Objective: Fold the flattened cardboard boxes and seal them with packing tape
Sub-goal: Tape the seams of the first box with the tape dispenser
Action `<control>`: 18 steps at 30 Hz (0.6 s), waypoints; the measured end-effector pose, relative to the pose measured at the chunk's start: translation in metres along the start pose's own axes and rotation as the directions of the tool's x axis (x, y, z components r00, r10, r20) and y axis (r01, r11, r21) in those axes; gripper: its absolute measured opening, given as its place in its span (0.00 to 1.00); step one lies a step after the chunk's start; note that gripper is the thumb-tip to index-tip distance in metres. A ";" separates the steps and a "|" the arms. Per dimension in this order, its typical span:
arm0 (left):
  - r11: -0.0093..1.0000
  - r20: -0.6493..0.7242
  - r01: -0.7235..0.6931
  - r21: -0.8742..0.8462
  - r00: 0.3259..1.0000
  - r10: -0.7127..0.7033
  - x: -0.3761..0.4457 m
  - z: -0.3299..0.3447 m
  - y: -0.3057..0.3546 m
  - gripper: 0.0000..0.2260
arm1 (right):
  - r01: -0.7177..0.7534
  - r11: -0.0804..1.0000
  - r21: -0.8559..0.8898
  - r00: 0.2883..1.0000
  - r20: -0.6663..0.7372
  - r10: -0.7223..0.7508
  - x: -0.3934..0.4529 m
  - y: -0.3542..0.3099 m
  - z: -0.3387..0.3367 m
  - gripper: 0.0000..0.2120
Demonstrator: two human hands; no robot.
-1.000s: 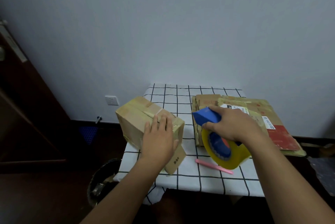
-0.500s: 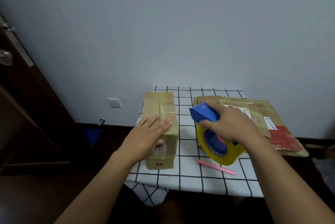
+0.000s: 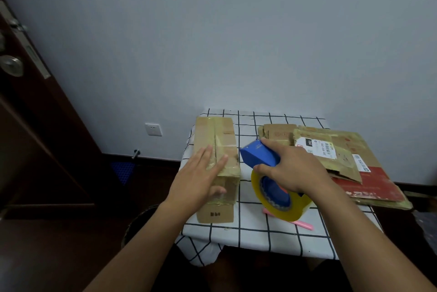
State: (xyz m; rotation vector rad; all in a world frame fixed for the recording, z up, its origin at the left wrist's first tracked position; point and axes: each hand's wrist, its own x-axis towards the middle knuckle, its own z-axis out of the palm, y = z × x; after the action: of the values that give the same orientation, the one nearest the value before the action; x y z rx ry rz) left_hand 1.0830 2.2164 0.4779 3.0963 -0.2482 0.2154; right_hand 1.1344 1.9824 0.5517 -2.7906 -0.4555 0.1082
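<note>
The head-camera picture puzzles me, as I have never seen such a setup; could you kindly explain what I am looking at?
No machine here: a person wears a camera on the head, looking forward and down at their own hands. The left hand lies flat, fingers straight, on a folded cardboard box. The right hand grips a blue tape dispenser loaded with a yellowish tape roll. Both sit over a small table with a checked cloth. A pile of flattened boxes lies at the right, and a pink pen-like thing lies under the roll.
</note>
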 end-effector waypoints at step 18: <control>0.991 0.029 -0.011 0.132 1.000 0.008 -0.001 0.004 -0.004 0.33 | 0.034 0.999 -0.033 0.999 0.014 -0.033 -0.003 -0.006 -0.003 0.35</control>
State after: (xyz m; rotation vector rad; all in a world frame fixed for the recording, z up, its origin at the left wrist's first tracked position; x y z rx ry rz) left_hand 1.0837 2.2199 0.4733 3.2322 -0.2597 0.1957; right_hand 1.1297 1.9858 0.5568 -2.8149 -0.5116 0.1129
